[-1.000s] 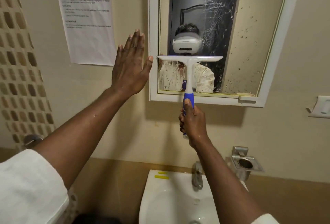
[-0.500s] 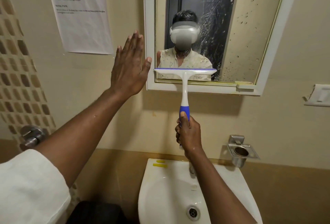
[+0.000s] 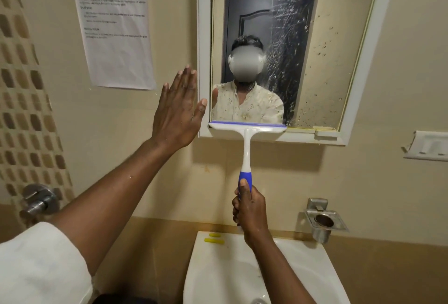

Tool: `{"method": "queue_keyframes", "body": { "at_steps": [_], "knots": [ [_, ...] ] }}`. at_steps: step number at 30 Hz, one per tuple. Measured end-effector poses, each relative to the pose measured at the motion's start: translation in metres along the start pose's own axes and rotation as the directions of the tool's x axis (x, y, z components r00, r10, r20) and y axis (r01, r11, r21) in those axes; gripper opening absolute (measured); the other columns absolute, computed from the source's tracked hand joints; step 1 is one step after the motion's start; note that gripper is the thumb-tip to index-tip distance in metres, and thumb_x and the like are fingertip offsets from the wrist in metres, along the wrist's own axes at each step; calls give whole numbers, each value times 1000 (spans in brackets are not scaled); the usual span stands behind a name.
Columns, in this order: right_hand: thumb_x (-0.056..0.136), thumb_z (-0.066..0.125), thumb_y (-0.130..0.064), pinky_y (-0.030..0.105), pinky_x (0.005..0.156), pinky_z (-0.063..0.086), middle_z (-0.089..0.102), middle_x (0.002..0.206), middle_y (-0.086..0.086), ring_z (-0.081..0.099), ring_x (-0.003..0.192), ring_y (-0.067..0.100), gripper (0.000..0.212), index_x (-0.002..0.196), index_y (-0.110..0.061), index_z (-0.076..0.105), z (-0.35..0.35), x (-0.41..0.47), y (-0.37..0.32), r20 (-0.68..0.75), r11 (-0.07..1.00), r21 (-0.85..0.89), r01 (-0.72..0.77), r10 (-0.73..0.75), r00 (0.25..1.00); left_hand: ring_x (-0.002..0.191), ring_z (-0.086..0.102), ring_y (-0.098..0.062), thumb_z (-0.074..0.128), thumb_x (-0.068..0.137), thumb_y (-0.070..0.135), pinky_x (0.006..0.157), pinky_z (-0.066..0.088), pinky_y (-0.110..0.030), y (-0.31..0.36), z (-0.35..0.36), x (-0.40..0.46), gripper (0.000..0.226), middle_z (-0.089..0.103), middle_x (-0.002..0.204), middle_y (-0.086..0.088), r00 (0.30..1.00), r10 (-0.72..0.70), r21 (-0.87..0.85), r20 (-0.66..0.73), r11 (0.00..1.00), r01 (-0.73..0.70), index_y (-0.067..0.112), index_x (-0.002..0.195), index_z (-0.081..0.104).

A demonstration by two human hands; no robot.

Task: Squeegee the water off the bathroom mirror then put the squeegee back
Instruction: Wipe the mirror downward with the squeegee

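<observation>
Gripping the blue end of the squeegee [image 3: 247,131] handle in a closed fist, the right hand [image 3: 249,209] hides most of that blue part, and its arm covers the near right of the one white sink [image 3: 218,274], whose lower half is cut off by the frame edge. One squeegee shows, upright, its blade across the bottom left edge of the one mirror [image 3: 315,61], over the white frame there; whether the blade touches the glass cannot be told. The mirror's top is cut off, and its right half carries streaks and drops. The left hand [image 3: 179,112] is flat and open, fingers together, against the wall just left of the mirror frame, holding nothing. One paper sheet [image 3: 116,29] hangs farther left, its print too blurred to read. Two small yellow pieces [image 3: 213,238] lie on the sink's far rim; what they are is unclear
</observation>
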State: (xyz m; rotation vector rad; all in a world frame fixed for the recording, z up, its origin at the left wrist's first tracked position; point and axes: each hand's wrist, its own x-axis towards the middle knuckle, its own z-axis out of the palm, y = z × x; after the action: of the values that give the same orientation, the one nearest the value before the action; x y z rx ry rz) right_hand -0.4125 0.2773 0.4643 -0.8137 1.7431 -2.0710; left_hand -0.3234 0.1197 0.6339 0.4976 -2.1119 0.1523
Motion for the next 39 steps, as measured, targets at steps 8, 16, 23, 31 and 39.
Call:
{"method": "queue_keyframes", "body": {
  "at_steps": [8, 16, 23, 31, 39],
  "knots": [
    [89, 47, -52, 19, 37, 28, 42, 46, -5, 32, 36, 10, 41, 74, -14, 49, -6, 18, -43, 23, 988, 136, 72, -75, 997, 143, -14, -3, 21, 98, 44, 116, -7, -31, 16, -19, 35, 61, -8, 160, 5, 993, 67, -42, -100, 997, -72, 24, 151, -4],
    [93, 40, -51, 19, 38, 32, 46, 55, 0, 39, 41, 9, 44, 84, -10, 56, -10, 93, -219, 16, 902, 64, 428, -429, 903, 141, -15, -1, 14, 93, 55, 116, -7, -31, 38, -53, 102, 68, -7, 160, 5, 966, 137, -40, -221, 988, -150, 23, 151, -3],
    [94, 42, -47, 27, 47, 35, 48, 52, -3, 42, 42, 13, 41, 86, -9, 55, -11, 140, -323, 3, 871, 135, 472, -477, 879, 144, -8, -9, 17, 88, 51, 117, -5, -34, 52, -79, 142, 73, -1, 160, -1, 937, 205, 38, -281, 979, -203, 17, 151, 2],
    [93, 44, -47, 22, 45, 36, 49, 41, -7, 42, 34, 10, 40, 76, -13, 54, -15, 168, -340, 51, 866, 163, 473, -487, 872, 146, -7, -13, 8, 84, 59, 116, -9, -31, 46, -82, 155, 80, -4, 160, -1, 935, 220, 72, -277, 976, -208, 18, 151, 0],
    [93, 44, -47, 23, 46, 37, 50, 44, -6, 42, 36, 11, 39, 77, -12, 54, -15, 179, -344, 62, 867, 151, 476, -489, 870, 146, -7, -13, 17, 92, 47, 117, -8, -32, 45, -76, 157, 68, -5, 160, 0, 938, 212, 62, -274, 977, -203, 19, 151, 0]
  ]
}}
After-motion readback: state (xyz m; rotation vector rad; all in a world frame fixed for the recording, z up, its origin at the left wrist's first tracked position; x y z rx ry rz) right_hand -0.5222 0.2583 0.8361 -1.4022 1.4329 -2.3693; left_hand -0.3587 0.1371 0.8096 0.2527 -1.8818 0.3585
